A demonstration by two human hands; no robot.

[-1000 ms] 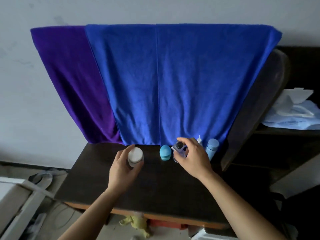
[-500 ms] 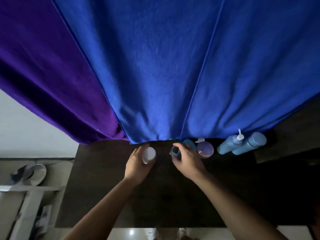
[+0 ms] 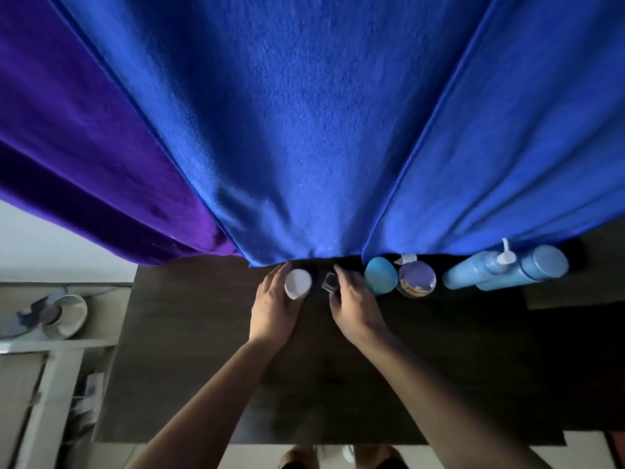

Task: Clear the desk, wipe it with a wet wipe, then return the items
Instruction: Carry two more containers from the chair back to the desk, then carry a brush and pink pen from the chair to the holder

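- Being gripped by the curled fingers of the left hand [image 3: 274, 306], the white jar [image 3: 297, 284] is being held at 12 o'clock on the desk [image 3: 203, 367], right under the hem of the blue cloth [image 3: 304, 130].
- At 3 o'clock of that jar, and just beside it, the small bottle [image 3: 329, 282] is being pinched by the fingertips of the right hand [image 3: 358, 306]. Whether either base is resting on the desk cannot be told.
- Because two things are being handled so close together, a knock between them is being risked. The small bottle is the likelier to slip, as only a fingertip pinch is being used on it.
- The teal egg [image 3: 380, 279] is being crowded at 3 o'clock of the right hand. If it is nudged by the knuckles, it is probably going to be rolled against the purple jar [image 3: 416, 279].
- The cloth hem is being nearly brushed by the fingertips at 12 o'clock. If it is snagged as a hand is being drawn back towards 6 o'clock, it could be dragged across the row.
- In that case the pump bottle [image 3: 473, 274] and the blue bottle [image 3: 541, 265], at 2 o'clock on the desk, could be toppled.
- The dark bottle is being worked over a dark desk in dim light, so its footing may be misjudged.
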